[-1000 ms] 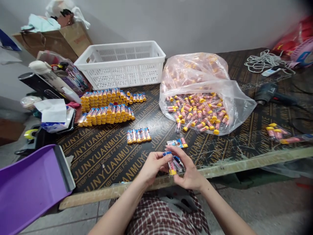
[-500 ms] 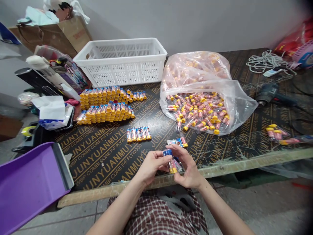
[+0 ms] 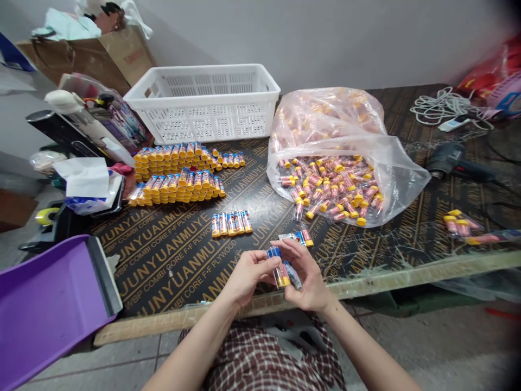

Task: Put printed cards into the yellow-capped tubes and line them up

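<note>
My left hand (image 3: 249, 277) pinches a small clear tube (image 3: 279, 271) between thumb and fingers. The tube has a yellow cap at its lower end, a blue band at the top and pink contents. Cupped around its other side is my right hand (image 3: 306, 277), its fingertips near the tube's top and its thumb by the yellow end. A small printed label (image 3: 292, 275) shows within the right hand, partly hidden by the fingers. Just beyond the hands lie more printed labels (image 3: 291, 237) and an unlabelled tube (image 3: 306, 237). A short row of labelled tubes (image 3: 231, 223) lies farther left.
A plastic bag (image 3: 325, 117) spills yellow-capped tubes (image 3: 334, 187). Stacked labelled tubes (image 3: 179, 184) lie before a white basket (image 3: 203, 117). A heat gun (image 3: 448, 160) and loose tubes (image 3: 462, 225) are at right. A purple dustpan (image 3: 49, 304) juts in at left.
Both hands have shifted slightly left with the tube. The tube leans a little more, and more of the printed label shows inside my right hand.
</note>
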A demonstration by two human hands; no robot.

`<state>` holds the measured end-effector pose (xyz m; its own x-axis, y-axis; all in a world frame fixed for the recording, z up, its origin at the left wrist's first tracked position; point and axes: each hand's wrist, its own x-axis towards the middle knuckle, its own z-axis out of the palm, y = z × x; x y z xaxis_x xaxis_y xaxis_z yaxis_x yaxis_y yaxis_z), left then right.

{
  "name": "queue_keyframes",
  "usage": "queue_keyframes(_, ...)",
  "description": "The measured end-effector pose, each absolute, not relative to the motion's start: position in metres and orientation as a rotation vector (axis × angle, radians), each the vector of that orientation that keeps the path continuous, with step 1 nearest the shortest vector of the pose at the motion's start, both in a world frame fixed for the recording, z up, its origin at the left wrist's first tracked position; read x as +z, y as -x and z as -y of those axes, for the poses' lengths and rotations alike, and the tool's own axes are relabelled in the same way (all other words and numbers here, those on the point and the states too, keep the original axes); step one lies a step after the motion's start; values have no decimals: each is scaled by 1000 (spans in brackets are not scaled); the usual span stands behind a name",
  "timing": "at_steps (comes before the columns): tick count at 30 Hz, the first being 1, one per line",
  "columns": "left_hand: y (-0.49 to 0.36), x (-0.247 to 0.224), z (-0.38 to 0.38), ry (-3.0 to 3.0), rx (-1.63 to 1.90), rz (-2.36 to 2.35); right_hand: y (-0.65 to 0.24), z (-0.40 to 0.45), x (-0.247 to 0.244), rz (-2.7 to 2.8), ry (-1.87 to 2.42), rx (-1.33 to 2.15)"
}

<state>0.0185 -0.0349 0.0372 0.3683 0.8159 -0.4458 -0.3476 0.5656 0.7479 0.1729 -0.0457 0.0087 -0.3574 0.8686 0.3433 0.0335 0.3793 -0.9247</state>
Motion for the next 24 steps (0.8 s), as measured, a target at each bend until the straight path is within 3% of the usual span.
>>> queue_keyframes(4,18,35,10,-756,939,-1133,-189,13,11,1869,975,944)
queue_keyframes(8,83,25,-30,-999,1153,-1793,-229,-43,3,1735,1670,380)
queue_keyframes(12,128,6,-55,-1260,801,-2179,-252,-80,-7,1829,2237,80)
queue_keyframes(16,132,0,-58,-1374,625,-2280,-251,-88,-9,1790,2185,182)
queue_keyframes(19,108,5,-48,-1415,819,-2337,-253,-82,-7,1702,2119,228)
queue_keyframes(22,58,7,-25,-1545,952,-2020,-256,-68,-1,1649,2030,258)
queue_keyframes(24,18,5,-6,-1657,749,-1707,-256,-53,4,1646,1934,315)
